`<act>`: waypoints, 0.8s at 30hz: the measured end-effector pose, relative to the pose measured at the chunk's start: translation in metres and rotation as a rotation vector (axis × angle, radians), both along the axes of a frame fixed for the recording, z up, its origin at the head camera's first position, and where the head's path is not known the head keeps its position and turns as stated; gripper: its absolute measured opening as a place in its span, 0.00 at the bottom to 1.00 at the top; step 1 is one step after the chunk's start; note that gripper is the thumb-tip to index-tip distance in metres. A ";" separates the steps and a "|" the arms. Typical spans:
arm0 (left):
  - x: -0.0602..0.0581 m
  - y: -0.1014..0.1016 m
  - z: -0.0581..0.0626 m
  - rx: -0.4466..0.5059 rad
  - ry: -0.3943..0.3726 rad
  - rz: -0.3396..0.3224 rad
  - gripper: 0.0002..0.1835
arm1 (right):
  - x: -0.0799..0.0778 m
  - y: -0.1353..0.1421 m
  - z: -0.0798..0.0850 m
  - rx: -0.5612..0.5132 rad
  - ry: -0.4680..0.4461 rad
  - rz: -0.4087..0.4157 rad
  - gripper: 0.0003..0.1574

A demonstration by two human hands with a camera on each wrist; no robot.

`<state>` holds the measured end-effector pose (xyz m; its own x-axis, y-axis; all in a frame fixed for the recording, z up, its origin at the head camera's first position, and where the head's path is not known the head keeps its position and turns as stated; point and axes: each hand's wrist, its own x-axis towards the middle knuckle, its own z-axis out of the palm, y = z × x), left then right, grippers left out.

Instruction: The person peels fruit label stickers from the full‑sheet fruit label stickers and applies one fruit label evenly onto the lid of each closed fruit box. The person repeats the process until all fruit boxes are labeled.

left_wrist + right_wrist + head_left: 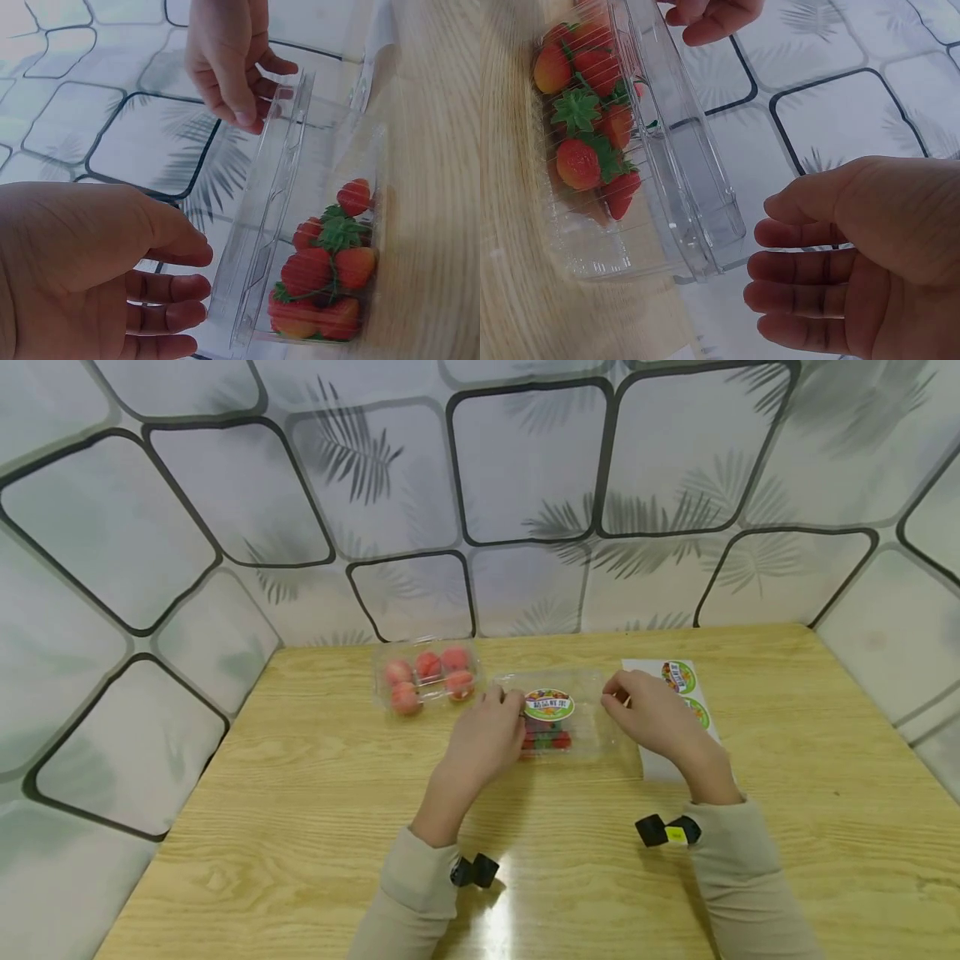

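A clear plastic clamshell box [592, 739] with its lid down lies in front of me, and strawberries [307, 270] fill one end of it. An oval fruit label [549, 704] sits on the lid. My left hand [487, 731] is at the box's left end, its fingers loosely bent beside the lid's rim in the left wrist view. Just off the right end is my right hand [651, 708], fingers relaxed and slightly bent. In the right wrist view a gap shows between the right fingertips [769, 266] and the lid [697, 180], with nothing held.
A second clear box [375, 668] holding several peach-like pink fruits [428, 665] stands at the back left. Under and beyond my right hand lies a white sheet [663, 767] with oval labels [678, 677]. A patterned backdrop [525, 468] rises behind the wooden table [300, 827].
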<state>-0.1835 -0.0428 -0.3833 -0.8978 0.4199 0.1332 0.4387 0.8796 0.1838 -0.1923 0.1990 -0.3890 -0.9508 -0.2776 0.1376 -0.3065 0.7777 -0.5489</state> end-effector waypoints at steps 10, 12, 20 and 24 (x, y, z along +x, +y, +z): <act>-0.009 -0.047 -0.014 0.167 0.017 0.072 0.08 | 0.003 -0.010 -0.009 0.015 -0.027 0.016 0.11; -0.012 -0.060 -0.015 0.177 0.064 0.115 0.08 | 0.003 -0.009 -0.007 0.026 -0.020 0.013 0.11; -0.021 -0.083 -0.011 0.312 0.134 0.177 0.09 | 0.007 -0.007 0.005 0.062 0.004 0.006 0.13; -0.021 -0.072 -0.009 0.377 0.013 0.126 0.13 | 0.009 -0.008 0.006 0.061 -0.002 -0.004 0.17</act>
<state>-0.2043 -0.1150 -0.3921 -0.9364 0.2256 0.2689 0.3358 0.7988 0.4991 -0.1836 0.1911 -0.3834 -0.9521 -0.2816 0.1189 -0.3024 0.8109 -0.5010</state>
